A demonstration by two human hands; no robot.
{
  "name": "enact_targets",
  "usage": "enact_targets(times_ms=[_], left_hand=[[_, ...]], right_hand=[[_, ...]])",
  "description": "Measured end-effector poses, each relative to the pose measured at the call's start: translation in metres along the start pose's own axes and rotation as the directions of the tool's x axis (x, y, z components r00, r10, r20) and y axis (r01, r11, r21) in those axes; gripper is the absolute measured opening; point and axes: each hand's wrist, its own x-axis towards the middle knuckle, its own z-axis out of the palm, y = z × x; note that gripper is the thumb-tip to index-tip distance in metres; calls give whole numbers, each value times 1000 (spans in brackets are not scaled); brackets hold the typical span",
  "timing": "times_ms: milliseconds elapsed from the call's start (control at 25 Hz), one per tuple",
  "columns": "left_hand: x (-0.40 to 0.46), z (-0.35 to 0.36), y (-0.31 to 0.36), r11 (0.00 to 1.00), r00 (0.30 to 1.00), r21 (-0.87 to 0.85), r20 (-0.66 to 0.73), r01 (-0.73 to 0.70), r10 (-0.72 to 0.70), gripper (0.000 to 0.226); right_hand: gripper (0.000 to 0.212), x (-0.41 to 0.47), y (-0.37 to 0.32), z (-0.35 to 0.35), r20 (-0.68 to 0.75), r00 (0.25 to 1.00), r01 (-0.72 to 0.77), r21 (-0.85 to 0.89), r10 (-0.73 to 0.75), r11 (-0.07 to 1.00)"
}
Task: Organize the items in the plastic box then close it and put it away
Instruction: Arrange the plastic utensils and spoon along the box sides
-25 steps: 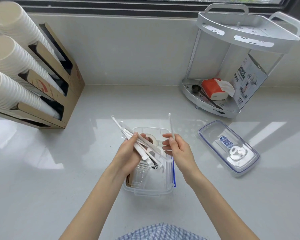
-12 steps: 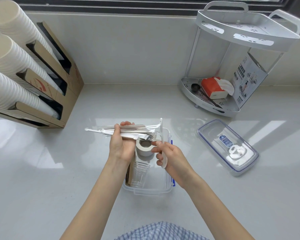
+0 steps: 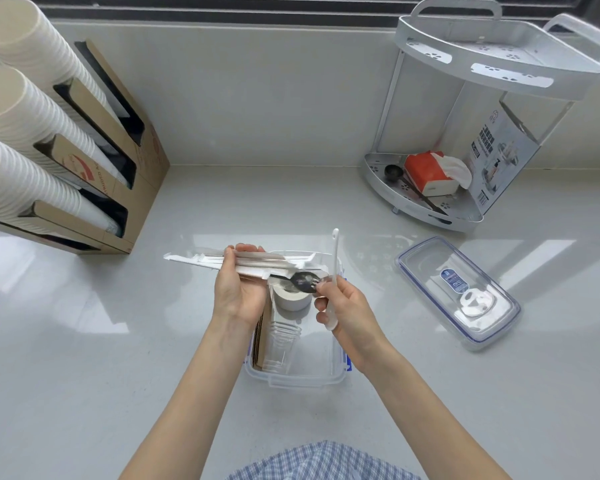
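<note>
The clear plastic box (image 3: pixel 298 377) stands open on the counter below my hands. Inside it lie stacked clear cups (image 3: pixel 283 341), a roll of tape (image 3: pixel 290 297) and brown card sleeves (image 3: pixel 260 344). My left hand (image 3: pixel 238 289) grips a bundle of wrapped utensils (image 3: pixel 201 261) level over the box, with a black fork (image 3: pixel 302 280) sticking out to the right. My right hand (image 3: pixel 343 306) holds a white plastic spoon (image 3: pixel 334 265) upright and touches the fork's head with its fingertips. The box's lid (image 3: pixel 458 291) lies on the counter to the right.
A cardboard dispenser (image 3: pixel 118 174) with stacks of white paper cups (image 3: pixel 18 109) fills the left. A white two-tier corner rack (image 3: pixel 465 140) at the back right holds a red tissue pack (image 3: pixel 426 173), a scoop and a printed card. A window sill runs behind.
My left hand has levelled the wrapped bundle over the box. My right hand has moved up to the bundle's right end, and the black fork now shows there.
</note>
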Motion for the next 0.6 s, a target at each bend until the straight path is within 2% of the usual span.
enact_targets(times_ms=[120, 200, 320, 440, 600], left_hand=[[9, -8, 18, 997, 999, -67, -32, -44, 42, 35], [12, -13, 23, 995, 997, -75, -44, -62, 59, 32], [7, -14, 15, 1000, 1000, -18, -22, 20, -21, 27], [0, -12, 4, 977, 991, 170, 24, 125, -131, 25], [-9, -4, -9, 910, 985, 398, 76, 113, -156, 13]], right_hand=[[24, 4, -10, -13, -171, 984, 73, 173, -43, 982], [24, 6, -19, -24, -234, 970, 126, 276, -60, 953], [25, 9, -26, -32, -271, 959, 166, 294, -84, 941], [32, 10, -30, -33, -247, 962, 182, 256, -118, 950], [28, 12, -27, -31, -265, 957, 160, 154, -115, 975]])
